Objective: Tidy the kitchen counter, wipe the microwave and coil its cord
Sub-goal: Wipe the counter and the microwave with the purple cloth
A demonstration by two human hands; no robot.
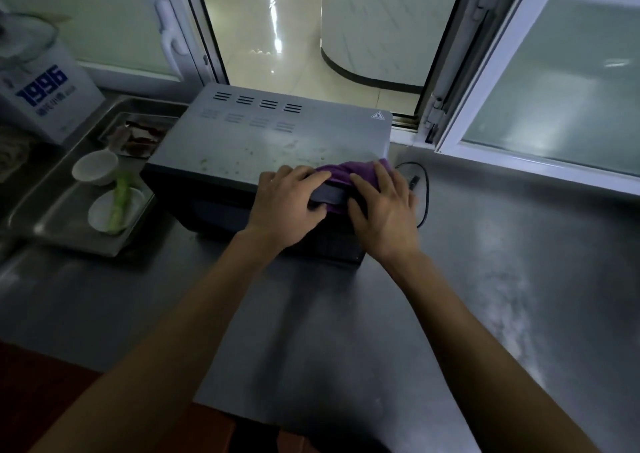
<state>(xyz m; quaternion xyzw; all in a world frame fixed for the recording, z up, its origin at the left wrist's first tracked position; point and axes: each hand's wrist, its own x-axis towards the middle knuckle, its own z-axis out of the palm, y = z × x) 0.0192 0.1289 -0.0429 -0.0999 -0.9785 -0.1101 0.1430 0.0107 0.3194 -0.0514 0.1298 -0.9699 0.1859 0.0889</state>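
Microwave (242,141) front edge, left hand (287,207) flat, right hand (381,210) flat on cloth (349,172)

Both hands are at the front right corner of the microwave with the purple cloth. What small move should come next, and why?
Probably slide the purple cloth leftward across the microwave top. The right hand presses the cloth at the front right corner, the left hand steadies the front edge, and specks and smears show on the top to the left of the cloth.
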